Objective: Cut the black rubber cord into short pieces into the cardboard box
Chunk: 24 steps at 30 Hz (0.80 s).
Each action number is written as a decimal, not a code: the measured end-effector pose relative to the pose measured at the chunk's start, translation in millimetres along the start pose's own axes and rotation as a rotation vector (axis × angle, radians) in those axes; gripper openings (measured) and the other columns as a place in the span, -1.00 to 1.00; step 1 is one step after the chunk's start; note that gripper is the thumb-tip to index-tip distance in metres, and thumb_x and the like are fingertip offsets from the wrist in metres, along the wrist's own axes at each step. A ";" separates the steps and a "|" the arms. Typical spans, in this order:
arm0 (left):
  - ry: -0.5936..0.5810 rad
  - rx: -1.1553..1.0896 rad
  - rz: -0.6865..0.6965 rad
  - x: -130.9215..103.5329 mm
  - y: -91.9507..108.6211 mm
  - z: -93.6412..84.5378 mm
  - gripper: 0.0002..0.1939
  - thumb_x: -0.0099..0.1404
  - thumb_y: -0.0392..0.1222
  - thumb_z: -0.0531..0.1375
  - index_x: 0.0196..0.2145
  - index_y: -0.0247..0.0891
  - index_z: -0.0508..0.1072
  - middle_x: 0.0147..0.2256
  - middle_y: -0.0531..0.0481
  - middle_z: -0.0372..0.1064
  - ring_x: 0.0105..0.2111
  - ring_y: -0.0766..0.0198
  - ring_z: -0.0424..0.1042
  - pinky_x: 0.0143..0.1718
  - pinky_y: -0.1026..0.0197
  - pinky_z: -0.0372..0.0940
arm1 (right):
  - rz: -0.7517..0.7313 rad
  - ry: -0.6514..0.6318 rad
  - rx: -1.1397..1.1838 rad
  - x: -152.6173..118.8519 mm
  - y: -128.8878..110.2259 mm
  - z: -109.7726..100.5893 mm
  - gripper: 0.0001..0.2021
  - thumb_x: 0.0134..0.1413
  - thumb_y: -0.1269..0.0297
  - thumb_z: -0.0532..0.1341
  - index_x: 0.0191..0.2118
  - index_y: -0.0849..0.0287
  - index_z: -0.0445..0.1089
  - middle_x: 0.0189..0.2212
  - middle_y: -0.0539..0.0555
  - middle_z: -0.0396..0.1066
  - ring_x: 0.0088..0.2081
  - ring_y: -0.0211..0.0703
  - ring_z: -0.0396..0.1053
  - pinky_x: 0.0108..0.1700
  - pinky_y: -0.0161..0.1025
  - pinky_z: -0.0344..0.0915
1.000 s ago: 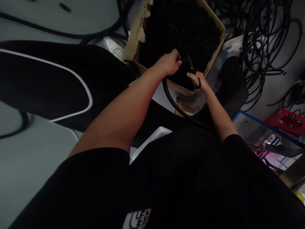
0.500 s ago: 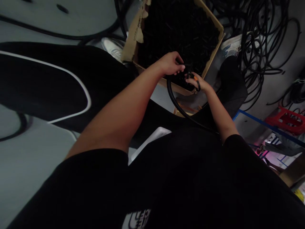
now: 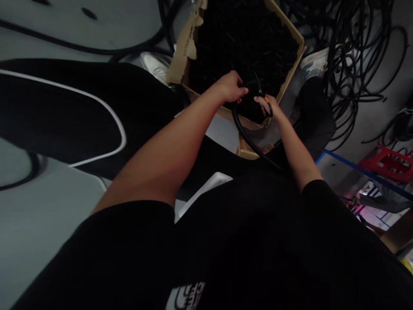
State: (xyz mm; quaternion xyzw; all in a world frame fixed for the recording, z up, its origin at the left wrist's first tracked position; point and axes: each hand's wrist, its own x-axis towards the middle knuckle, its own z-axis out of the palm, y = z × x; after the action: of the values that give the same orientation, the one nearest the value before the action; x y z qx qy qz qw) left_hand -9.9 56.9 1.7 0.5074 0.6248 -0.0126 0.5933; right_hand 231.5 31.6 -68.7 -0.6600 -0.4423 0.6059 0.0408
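Cardboard box (image 3: 292, 69) of short black pieces sits between your feet, a loose cable tangle (image 3: 351, 51) beside it. Black hose (image 3: 248, 140) runs from your lap up over the box's near rim. Keep its end steady above the box. Left hand (image 3: 230, 86): fingers curled around the hose end. Right hand (image 3: 269, 106): fingers closed through the orange-handled cutters (image 3: 263, 97), just beside that end.

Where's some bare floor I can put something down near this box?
Bare floor lies at lower left, below the white-edged black shape, and a strip at top left. The box is full of black pieces, with the left hand and right hand over it. Right of it, tangled cables crowd the floor.
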 end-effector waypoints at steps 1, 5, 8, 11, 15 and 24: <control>0.018 0.035 -0.006 0.5 -0.9 -1.5 -0.35 0.62 0.34 0.45 0.37 -0.18 0.63 -0.22 -0.07 0.75 0.22 -0.20 0.75 0.20 -0.14 0.54 | 0.034 0.017 -0.027 -0.8 -0.2 1.9 -0.37 0.65 -0.39 0.53 -0.17 0.00 0.33 -0.47 -0.12 0.27 -0.43 -0.18 0.30 -0.30 -0.22 0.48; 0.078 0.148 0.018 -1.8 -1.2 -8.0 -0.37 0.51 0.46 0.44 0.25 -0.03 0.74 -0.15 -0.09 0.80 0.46 -0.26 0.58 0.37 -0.19 0.44 | 0.087 0.035 -0.057 -4.2 4.1 12.1 -0.38 0.62 -0.33 0.57 -0.21 0.02 0.35 -0.48 -0.10 0.31 -0.45 -0.20 0.31 -0.37 -0.24 0.38; 0.085 0.180 -0.021 -9.3 3.8 -10.8 -0.31 0.51 0.60 0.36 0.20 0.00 0.73 -0.26 -0.02 0.75 0.46 -0.18 0.53 0.43 -0.16 0.35 | 0.077 0.047 -0.040 -8.4 14.2 17.9 -0.41 0.60 -0.24 0.60 -0.27 -0.01 0.35 -0.51 -0.09 0.30 -0.47 -0.14 0.30 -0.41 -0.21 0.35; 0.067 0.190 -0.062 -18.2 11.0 -12.4 -0.23 0.53 0.74 0.25 0.13 0.01 0.70 -0.45 0.07 0.58 0.39 -0.02 0.50 0.43 -0.07 0.28 | 0.058 -0.001 -0.039 -18.7 23.8 19.1 -0.43 0.65 -0.11 0.55 -0.33 -0.01 0.33 -0.54 -0.07 0.31 -0.48 -0.14 0.29 -0.43 -0.20 0.29; 0.062 0.143 -0.048 -21.4 15.2 -12.4 -0.33 0.59 0.64 0.30 0.11 0.00 0.71 -0.44 0.09 0.57 0.36 -0.02 0.54 0.40 -0.02 0.29 | 0.052 -0.147 0.102 -35.0 27.6 13.8 -0.47 0.54 -0.18 0.62 -0.23 0.00 0.39 -0.42 -0.02 0.49 -0.37 -0.11 0.47 -0.31 -0.21 0.51; 0.008 0.003 0.105 -0.4 2.2 -0.1 -0.60 0.49 -0.02 0.48 0.24 -0.04 0.75 0.05 -0.14 0.86 0.25 -0.22 0.75 0.17 -0.01 0.57 | -0.091 -0.118 0.074 -23.8 -0.6 -4.5 -0.46 0.36 -0.21 0.68 0.11 -0.02 0.52 0.03 0.10 0.70 0.30 0.20 0.66 0.43 0.15 0.74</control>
State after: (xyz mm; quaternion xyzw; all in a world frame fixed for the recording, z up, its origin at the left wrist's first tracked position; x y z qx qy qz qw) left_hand -8.6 57.8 3.4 0.5404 0.5997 0.0197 0.5898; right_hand 237.9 19.0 -49.0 -0.6003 -0.4508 0.6572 0.0667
